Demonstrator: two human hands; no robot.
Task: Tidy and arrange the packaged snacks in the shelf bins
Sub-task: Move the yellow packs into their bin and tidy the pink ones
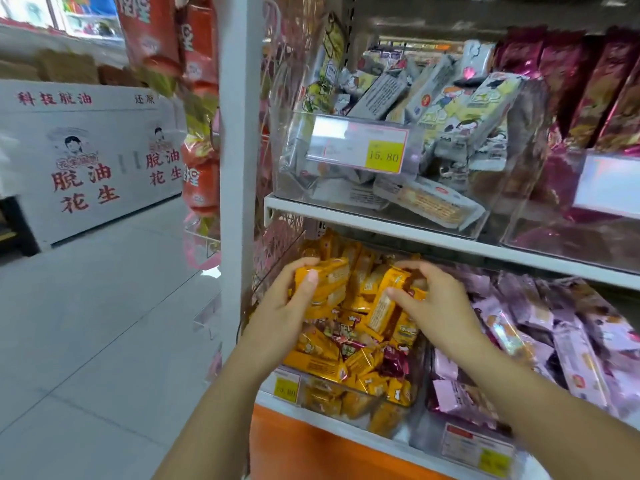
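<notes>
Head view: a clear plastic bin (pixel 346 400) heaped with yellow foil snack packets sits on the lower shelf and serves as the reference landmark.

1. Left hand (pixel 287 306): the grip is clamped on a yellow rectangular foil biscuit packet (pixel 329 282), fingers curled over its top edge and thumb pressed on its front face. This packet is over the left rear of the bin, above the heap.
2. Right hand (pixel 436 303): the grip is closed on a second yellow foil packet (pixel 384 303), pinched between thumb and fingers. This packet stands tilted on end at the middle of the bin and touches the packets around it.
3. Loose yellow packets and a few dark red ones lie at mixed angles in the front half of the bin.
4. A yellow price tag (pixel 286 388) is fixed to the bin's front left corner.
5. Just right of the bin, pale pink foil packets (pixel 571 344) fill a neighbouring compartment.
6. Directly above the bin, a white shelf board (pixel 415 233) carries another clear bin holding grey-and-white packets, with a yellow "15.80" label (pixel 383 154) on its front.
7. Left of the bin stands a white upright post (pixel 239 133).
</notes>
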